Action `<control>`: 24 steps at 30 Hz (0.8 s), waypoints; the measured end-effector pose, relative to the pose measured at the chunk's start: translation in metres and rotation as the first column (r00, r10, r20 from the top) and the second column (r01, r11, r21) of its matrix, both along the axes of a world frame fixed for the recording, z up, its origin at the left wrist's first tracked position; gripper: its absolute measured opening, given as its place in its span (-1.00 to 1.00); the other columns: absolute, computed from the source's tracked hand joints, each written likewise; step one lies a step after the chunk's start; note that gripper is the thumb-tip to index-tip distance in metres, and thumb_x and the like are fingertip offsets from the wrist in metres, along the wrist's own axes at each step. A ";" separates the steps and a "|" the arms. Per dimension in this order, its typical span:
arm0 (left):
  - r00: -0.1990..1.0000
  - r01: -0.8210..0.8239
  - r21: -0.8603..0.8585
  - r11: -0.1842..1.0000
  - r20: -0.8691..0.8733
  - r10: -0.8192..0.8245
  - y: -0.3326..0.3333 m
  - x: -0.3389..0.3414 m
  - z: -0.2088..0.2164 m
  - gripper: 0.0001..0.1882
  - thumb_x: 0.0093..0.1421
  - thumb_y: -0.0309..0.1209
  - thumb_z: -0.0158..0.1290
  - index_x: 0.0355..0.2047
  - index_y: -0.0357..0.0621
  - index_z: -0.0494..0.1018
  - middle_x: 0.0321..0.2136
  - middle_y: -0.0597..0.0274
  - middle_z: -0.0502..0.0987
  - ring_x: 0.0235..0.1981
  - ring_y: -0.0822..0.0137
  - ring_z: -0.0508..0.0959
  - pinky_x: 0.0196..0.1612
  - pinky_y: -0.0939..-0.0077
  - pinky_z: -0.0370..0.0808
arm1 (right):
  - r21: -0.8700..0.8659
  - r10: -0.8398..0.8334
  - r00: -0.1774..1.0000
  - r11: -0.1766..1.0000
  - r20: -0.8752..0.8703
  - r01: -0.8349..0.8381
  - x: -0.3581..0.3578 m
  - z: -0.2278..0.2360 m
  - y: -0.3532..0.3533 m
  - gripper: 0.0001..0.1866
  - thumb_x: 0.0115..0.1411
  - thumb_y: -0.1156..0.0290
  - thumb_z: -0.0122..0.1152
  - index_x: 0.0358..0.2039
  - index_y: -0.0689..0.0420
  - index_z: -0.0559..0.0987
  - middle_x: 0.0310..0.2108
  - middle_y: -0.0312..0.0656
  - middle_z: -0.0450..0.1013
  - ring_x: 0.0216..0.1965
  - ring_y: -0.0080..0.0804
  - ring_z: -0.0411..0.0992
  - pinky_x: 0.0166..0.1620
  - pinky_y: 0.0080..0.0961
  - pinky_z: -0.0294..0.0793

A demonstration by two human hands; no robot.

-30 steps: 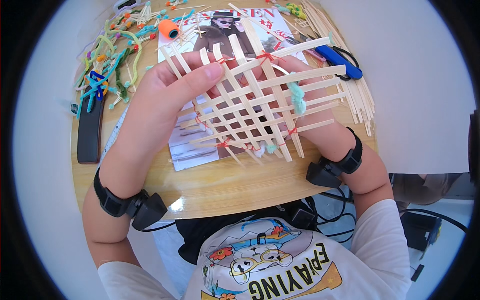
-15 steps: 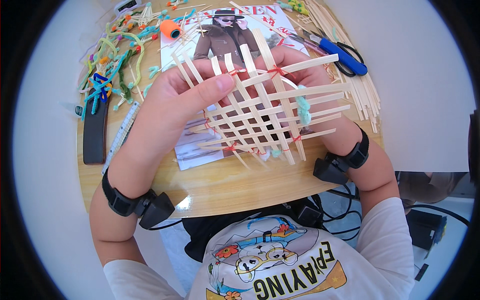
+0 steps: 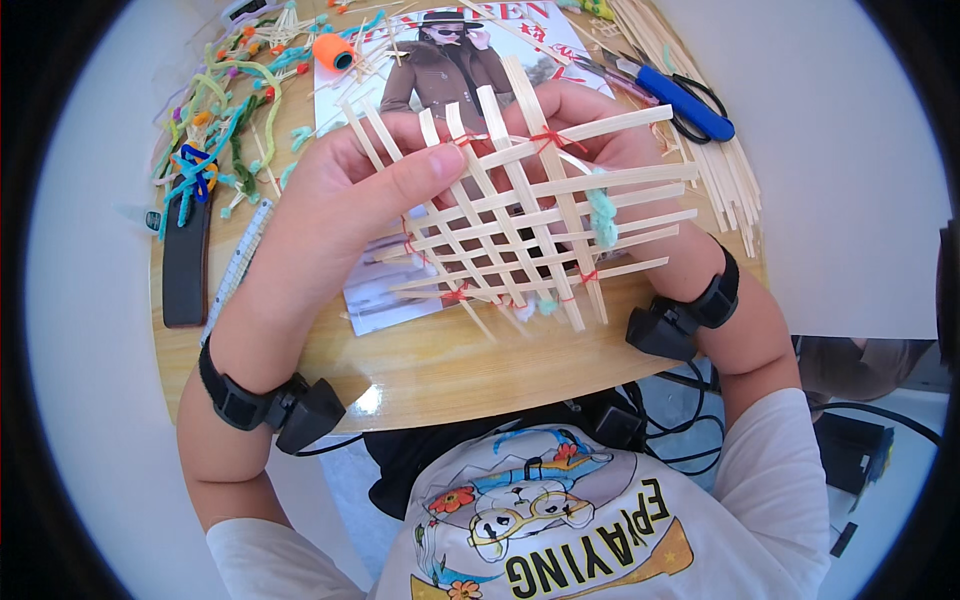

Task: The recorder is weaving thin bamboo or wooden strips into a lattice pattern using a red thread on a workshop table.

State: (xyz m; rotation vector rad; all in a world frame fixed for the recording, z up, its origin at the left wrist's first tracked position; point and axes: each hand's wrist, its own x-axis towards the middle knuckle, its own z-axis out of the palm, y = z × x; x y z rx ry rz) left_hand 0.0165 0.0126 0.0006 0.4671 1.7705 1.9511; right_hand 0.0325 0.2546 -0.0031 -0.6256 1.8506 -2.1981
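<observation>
Above the magazine (image 3: 440,90), pinched the woven wood-strip lattice (image 3: 540,230) in left hand (image 3: 355,195), with right hand (image 3: 635,150) behind, hold unclear; needed light, even pressure to spare red thread knots (image 3: 548,137).

1. Woven lattice (image 3: 535,215): pale cream strips in an open crisscross, with red ties (image 3: 547,138) and a mint-green tuft (image 3: 603,215).
2. Worktop (image 3: 480,385): honey-yellow, wood-grained.
3. Magazine (image 3: 430,78): printed figure in brown coat and black hat, red lettering.
4. Spool (image 3: 334,52): bright orange.
5. Fuzzy stems (image 3: 237,122): lime, turquoise, deep blue, dark green.
6. Tool handle (image 3: 690,108): blue.
7. Wrist straps (image 3: 240,400): black.
8. Shirt (image 3: 590,470): white, patterned with a yellow-spectacled cartoon animal, orange flowers and, seen from here, black-and-yellow lettering.
</observation>
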 end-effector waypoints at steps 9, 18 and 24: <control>0.998 0.041 -0.006 0.999 0.039 -0.041 -0.002 -0.006 -0.001 -0.60 0.29 -0.16 0.24 -0.03 -0.19 0.56 -0.25 0.30 0.66 -0.25 0.52 0.60 -0.10 0.56 0.51 | -0.008 0.014 0.997 1.000 -0.078 -0.014 -0.005 -0.003 0.002 -0.74 0.29 0.39 0.39 -0.08 0.24 0.61 -0.21 -0.24 0.63 -0.25 -0.64 0.59 -0.21 -0.68 0.62; 0.997 0.052 0.033 0.998 0.048 -0.053 0.001 -0.005 -0.005 -0.70 0.32 -0.21 0.22 -0.13 -0.19 0.60 -0.33 0.34 0.63 -0.29 0.55 0.56 -0.16 0.60 0.49 | -0.297 0.157 0.960 0.951 0.234 -0.083 -0.002 -0.010 -0.002 -0.69 0.29 0.41 0.37 0.00 0.23 0.59 -0.17 -0.16 0.64 -0.23 -0.48 0.65 -0.19 -0.57 0.69; 0.999 -0.001 -0.024 1.000 0.035 0.001 0.003 -0.006 -0.003 -0.53 0.31 -0.16 0.23 0.08 -0.24 0.51 -0.13 0.24 0.63 -0.11 0.48 0.57 0.00 0.53 0.49 | -0.394 0.263 0.895 0.913 0.362 -0.109 -0.006 -0.013 0.000 -0.70 0.36 0.36 0.28 0.03 0.24 0.61 -0.14 -0.12 0.64 -0.23 -0.44 0.66 -0.19 -0.51 0.72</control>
